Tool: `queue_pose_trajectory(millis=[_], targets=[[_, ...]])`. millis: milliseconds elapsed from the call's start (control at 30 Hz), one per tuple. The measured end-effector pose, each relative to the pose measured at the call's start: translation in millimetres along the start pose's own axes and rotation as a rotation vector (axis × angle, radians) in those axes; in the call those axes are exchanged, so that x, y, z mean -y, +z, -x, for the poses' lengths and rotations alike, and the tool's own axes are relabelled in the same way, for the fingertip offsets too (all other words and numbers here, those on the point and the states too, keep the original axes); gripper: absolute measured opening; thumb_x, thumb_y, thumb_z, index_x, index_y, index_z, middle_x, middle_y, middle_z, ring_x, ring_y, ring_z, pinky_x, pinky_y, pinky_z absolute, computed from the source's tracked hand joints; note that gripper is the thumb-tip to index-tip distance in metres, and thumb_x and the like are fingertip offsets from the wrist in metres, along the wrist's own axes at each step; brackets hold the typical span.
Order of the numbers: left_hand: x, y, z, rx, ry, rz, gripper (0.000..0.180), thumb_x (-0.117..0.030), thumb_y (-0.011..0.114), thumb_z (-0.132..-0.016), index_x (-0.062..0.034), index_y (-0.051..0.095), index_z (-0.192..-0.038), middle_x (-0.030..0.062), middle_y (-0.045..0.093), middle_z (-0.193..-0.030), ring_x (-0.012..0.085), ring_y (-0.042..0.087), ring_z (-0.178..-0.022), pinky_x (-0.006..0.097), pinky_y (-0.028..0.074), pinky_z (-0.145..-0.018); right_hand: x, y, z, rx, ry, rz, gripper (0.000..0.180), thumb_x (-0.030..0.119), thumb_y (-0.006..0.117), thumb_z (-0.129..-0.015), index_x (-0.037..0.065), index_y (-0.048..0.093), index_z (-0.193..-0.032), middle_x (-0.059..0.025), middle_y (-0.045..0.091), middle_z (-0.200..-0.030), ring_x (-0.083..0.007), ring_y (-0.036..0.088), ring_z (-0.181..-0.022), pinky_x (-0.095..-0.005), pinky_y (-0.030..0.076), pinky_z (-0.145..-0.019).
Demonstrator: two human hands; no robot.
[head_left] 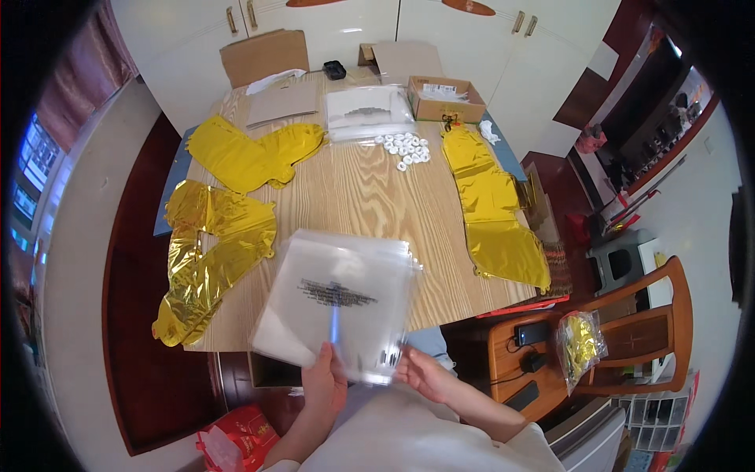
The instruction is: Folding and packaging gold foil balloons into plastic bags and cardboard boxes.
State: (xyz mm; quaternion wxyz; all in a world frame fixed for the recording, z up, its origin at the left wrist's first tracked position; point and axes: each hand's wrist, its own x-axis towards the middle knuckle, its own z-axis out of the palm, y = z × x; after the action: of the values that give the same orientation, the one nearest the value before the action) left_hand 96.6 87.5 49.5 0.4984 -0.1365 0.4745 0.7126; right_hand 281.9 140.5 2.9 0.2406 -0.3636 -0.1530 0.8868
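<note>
A stack of clear plastic bags (314, 267) with dark print lies over the near edge of the wooden table (370, 200), its lower part jutting out toward me. My left hand (324, 377) is closed on the stack's near edge, thumb on top and the other fingers underneath. At the near right corner my right hand (426, 376) grips the bags, its fingers partly hidden by the plastic. The edges of the bags are slightly fanned and blurred on the right.
Flat gold foil balloons (228, 244) lie along the table's left side, another foil balloon (491, 204) along the right. Small white rolls (409, 149), a second bag stack (370, 110) and a cardboard box (446, 101) are farther back. A wooden chair (503, 346) stands right.
</note>
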Motion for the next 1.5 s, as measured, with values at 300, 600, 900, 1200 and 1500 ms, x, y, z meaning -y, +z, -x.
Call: queue_pose_trajectory(millis=[300, 600, 900, 1200, 1500], targets=[[-23, -42, 0, 0.385, -0.13, -0.232, 0.027, -0.003, 0.053, -0.093, -0.0039, 0.05, -0.12, 0.0064, 0.061, -0.109, 0.0185, 0.061, -0.101, 0.033, 0.054, -0.086, 11, 24, -20, -0.065, 0.105, 0.176, 0.033, 0.025, 0.054, -0.098, -0.001, 0.056, -0.118, -0.0077, 0.067, -0.102, -0.0155, 0.066, -0.089, -0.0296, 0.053, -0.074], [-20, -87, -7, 0.085, 0.054, -0.319, 0.038, -0.004, 0.057, -0.089, -0.005, 0.044, -0.125, 0.0113, 0.056, -0.119, 0.0259, 0.058, -0.108, 0.043, 0.049, -0.095, -3, 30, -26, -0.051, -0.014, 0.244, 0.028, 0.023, 0.054, -0.098, -0.001, 0.061, -0.111, -0.0059, 0.067, -0.096, -0.0134, 0.065, -0.083, -0.0296, 0.054, -0.071], [-5, -76, -24, 0.296, -0.305, 0.124, 0.056, -0.01, 0.057, -0.09, -0.0071, 0.035, -0.141, 0.0136, 0.05, -0.134, 0.0324, 0.049, -0.124, 0.051, 0.038, -0.106, 31, 47, 0, 0.283, 0.283, 0.942, 0.04, 0.036, 0.05, -0.099, 0.001, 0.061, -0.116, -0.0079, 0.067, -0.098, -0.0153, 0.065, -0.087, -0.0309, 0.053, -0.077], [-10, -28, -19, 0.146, -0.223, -0.086, 0.052, -0.003, 0.057, -0.09, -0.0046, 0.038, -0.138, 0.0129, 0.051, -0.133, 0.0303, 0.052, -0.121, 0.047, 0.045, -0.101, 153, 59, -106, 0.169, -0.981, 1.84, 0.065, 0.041, 0.062, -0.087, -0.001, 0.045, -0.134, -0.025, 0.051, -0.131, -0.0381, 0.048, -0.121, -0.0432, 0.039, -0.102], [1, -43, -9, 0.28, 0.235, -0.497, 0.046, 0.001, 0.06, -0.088, 0.0007, 0.045, -0.131, 0.0103, 0.058, -0.121, 0.0221, 0.057, -0.11, 0.038, 0.048, -0.094, 141, 78, -106, 0.407, -0.66, 1.86, 0.079, 0.039, 0.066, -0.084, -0.009, 0.034, -0.139, -0.03, 0.045, -0.134, -0.0424, 0.045, -0.122, -0.0438, 0.034, -0.106]])
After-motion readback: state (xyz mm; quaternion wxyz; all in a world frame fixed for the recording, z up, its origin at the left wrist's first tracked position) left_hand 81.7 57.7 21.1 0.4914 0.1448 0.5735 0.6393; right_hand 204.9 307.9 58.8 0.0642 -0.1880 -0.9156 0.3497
